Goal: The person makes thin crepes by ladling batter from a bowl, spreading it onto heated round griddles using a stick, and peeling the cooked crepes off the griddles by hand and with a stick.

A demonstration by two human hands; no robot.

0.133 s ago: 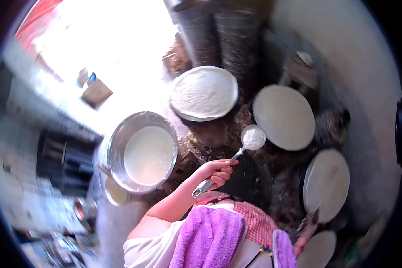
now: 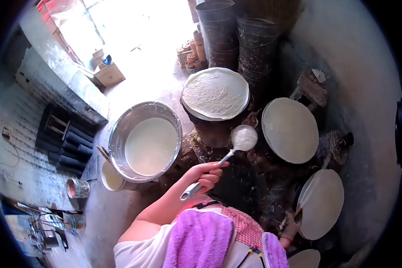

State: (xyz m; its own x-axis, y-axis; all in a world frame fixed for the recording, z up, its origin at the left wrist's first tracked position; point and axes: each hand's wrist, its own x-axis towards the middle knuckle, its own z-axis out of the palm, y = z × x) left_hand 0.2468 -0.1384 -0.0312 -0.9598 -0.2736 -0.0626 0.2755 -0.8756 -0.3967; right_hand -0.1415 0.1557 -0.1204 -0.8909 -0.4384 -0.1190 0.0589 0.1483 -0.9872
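My left hand (image 2: 207,175) is closed round the handle of a metal ladle (image 2: 244,137), whose bowl holds white batter. The ladle's bowl is above the dark ground between two round white sheets. My right hand (image 2: 290,227) is low on the right, at the edge of a pale round sheet (image 2: 322,203) on a griddle. A thin stick-like tool shows at its fingers, which are partly hidden. Another round sheet (image 2: 290,130) lies above that one. A thick white round sheet (image 2: 215,94) rests on a dark stand at the top middle.
A large metal basin (image 2: 178,152) of white batter stands left of centre, beside a smaller bucket (image 2: 113,176) with sticks. Tall dark barrels (image 2: 216,31) stand at the back. Part of another pale round (image 2: 304,260) shows at the lower right. A cardboard box (image 2: 109,75) sits near the bright doorway.
The view has shifted and is sharper. The ladle has moved left, away from the right-hand rounds. The sheet beside my right hand now looks shifted off the griddle's edge.
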